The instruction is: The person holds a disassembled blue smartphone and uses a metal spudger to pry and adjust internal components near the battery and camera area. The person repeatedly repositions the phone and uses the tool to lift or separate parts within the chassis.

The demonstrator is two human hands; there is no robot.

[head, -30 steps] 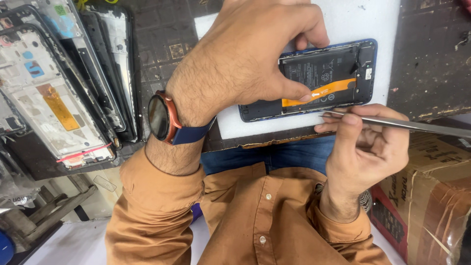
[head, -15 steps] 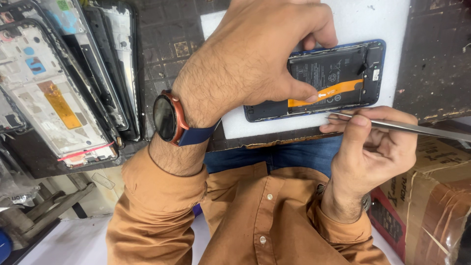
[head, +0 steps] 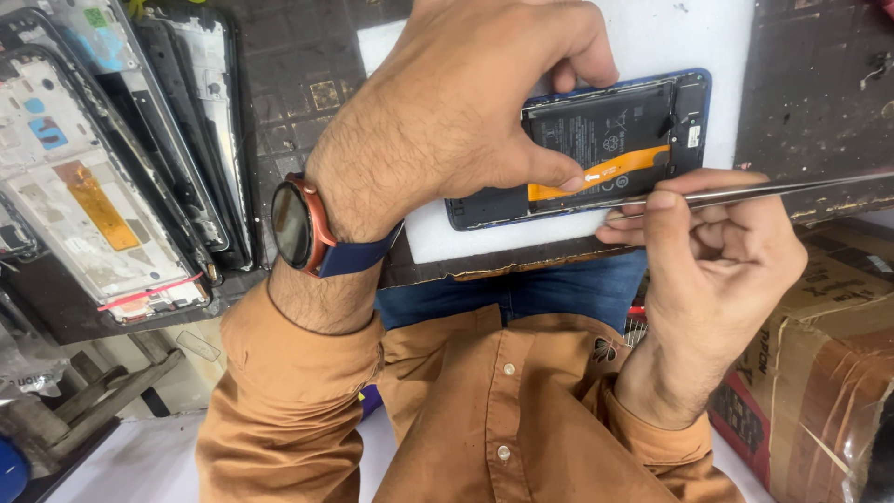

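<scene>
An opened blue phone (head: 610, 126) lies back-up on a white pad (head: 694, 37), its black battery and an orange flex cable (head: 626, 170) exposed. My left hand (head: 466, 102), with a red-rimmed watch (head: 293, 228) on the wrist, covers the phone's left half and grips it, the thumb tip pressed on the orange cable. My right hand (head: 717, 256) sits just below the phone's lower edge. It pinches thin metal tweezers (head: 792, 188) that run off to the right, level with that edge. The tweezers' working tip is hidden by the fingers.
Several stripped phone frames and screens (head: 88, 191) are stacked at the left on the dark gridded mat (head: 819, 93). A taped cardboard box (head: 824, 373) stands at the lower right. My orange shirt and blue trousers fill the bottom.
The hands and phone sit a little further right and higher in the view. My right hand with the tweezers has edged closer to the phone's lower edge; the left thumb stays on the cable.
</scene>
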